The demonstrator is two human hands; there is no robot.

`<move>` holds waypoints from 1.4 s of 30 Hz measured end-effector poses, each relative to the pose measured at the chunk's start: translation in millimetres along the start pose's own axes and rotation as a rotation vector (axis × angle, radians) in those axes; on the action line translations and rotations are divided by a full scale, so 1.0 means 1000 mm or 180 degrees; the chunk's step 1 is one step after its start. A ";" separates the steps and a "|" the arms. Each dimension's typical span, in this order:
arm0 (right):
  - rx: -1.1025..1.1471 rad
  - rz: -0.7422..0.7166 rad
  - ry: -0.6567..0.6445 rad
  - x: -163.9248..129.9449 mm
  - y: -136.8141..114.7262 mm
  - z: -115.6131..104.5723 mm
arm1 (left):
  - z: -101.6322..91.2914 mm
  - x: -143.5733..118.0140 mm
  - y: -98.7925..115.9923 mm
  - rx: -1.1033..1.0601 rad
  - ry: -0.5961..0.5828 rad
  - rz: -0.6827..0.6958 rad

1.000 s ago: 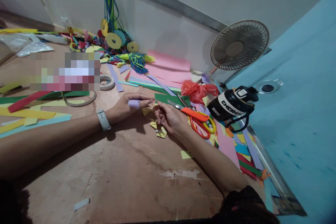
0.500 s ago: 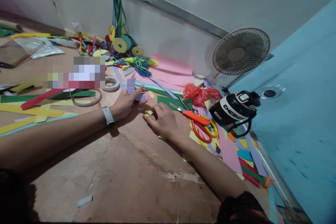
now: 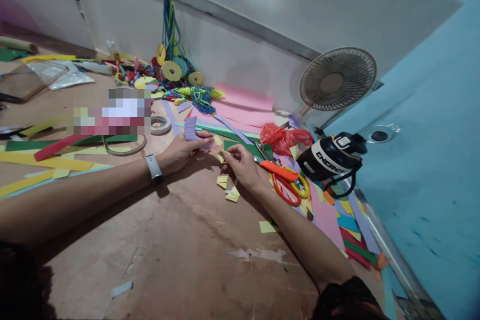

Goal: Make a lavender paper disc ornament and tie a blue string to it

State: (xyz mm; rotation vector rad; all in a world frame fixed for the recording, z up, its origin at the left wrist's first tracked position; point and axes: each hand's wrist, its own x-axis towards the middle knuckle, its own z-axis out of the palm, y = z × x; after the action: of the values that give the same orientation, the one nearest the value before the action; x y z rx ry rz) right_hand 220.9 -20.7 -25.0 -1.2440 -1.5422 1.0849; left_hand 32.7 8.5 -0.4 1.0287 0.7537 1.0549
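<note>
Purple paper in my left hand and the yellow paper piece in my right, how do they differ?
The purple paper looks larger; the yellow paper piece is small. The purple paper is crossed by several lines; I can't make out any on the yellow paper piece. The purple paper sticks up past the left hand; the yellow paper piece is at the fingertips of the right hand. Both are held.

Looking in on a papercraft corner, can't say whether home or workshop! Straight over to a desk (image 3: 168,260) strewn with coloured paper strips (image 3: 48,159), scissors (image 3: 275,184), utility knife (image 3: 279,170), tape roll (image 3: 161,132).
</note>
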 end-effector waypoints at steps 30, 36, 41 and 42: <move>-0.4117 0.0184 -0.0277 -0.043 -0.055 -0.109 | 0.009 -0.006 0.011 0.0783 -0.0205 -0.0121; -0.4179 0.0842 -0.0151 -0.049 -0.056 -0.123 | 0.006 -0.005 0.005 0.0709 -0.0171 -0.0200; -0.4194 0.1412 -0.0339 -0.057 -0.041 -0.136 | 0.003 -0.003 0.000 0.0569 -0.0257 -0.0187; -0.4144 0.1431 -0.0303 -0.058 -0.038 -0.137 | 0.003 -0.003 0.000 0.0540 -0.0285 -0.0190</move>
State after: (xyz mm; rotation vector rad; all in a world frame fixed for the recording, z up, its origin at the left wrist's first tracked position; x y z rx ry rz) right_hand 350.8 -67.5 41.4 -2.4939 -2.1707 0.2482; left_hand 34.4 4.9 0.5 1.1833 0.8060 0.8992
